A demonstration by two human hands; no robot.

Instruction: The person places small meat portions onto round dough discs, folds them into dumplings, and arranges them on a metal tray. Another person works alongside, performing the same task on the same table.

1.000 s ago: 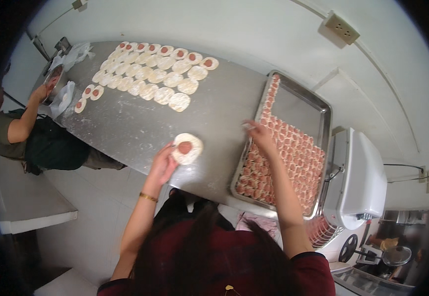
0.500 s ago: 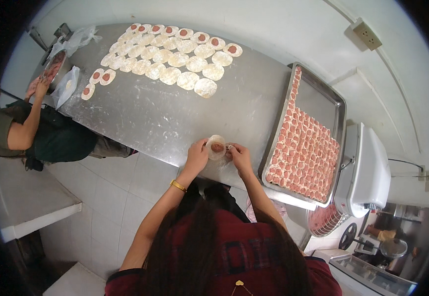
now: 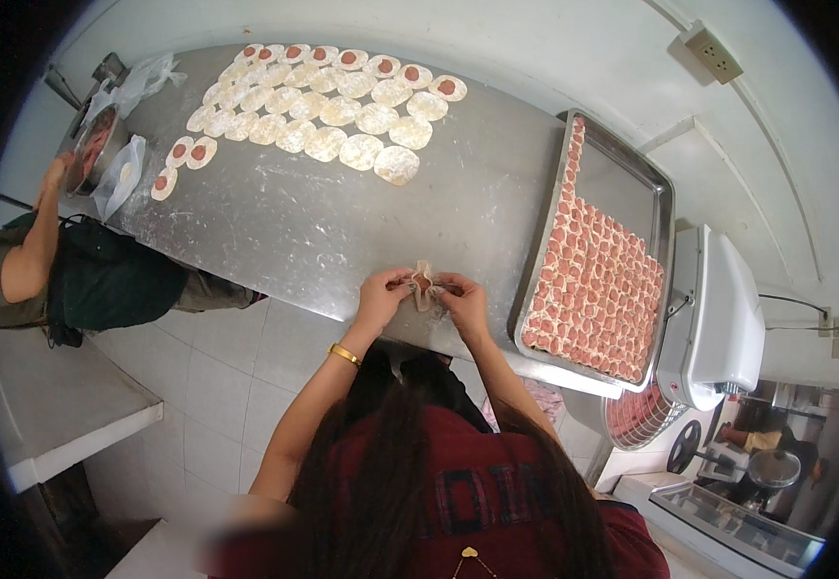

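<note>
At the near edge of the steel table, a dumpling wrapper [image 3: 423,301] with reddish meat filling is gathered between my two hands. My left hand [image 3: 383,295] pinches its left side, and my right hand [image 3: 463,301] pinches its right side. The wrapper's rim is folded in, with one flap standing up at the far side. Farther off to the left lie rows of floured round wrappers [image 3: 397,165]; those in the farthest row bear a dab of meat. To my right, a deep metal tray [image 3: 671,198] holds many small filled dumplings [image 3: 593,289] packed closely together.
A co-worker [image 3: 115,275] stands at the table's left end, one hand by a metal bowl [image 3: 111,154] of meat. Plastic bags [image 3: 122,179] lie near it. Beyond the tray stands a white machine [image 3: 724,318] with a wire guard [image 3: 642,417]. The steel table [image 3: 275,222] carries flour smears.
The wrapper, flat and spread before, is now drawn up at its sides around the meat. My hands have come closer together. The co-worker's hand has shifted toward the bowl's near side.
</note>
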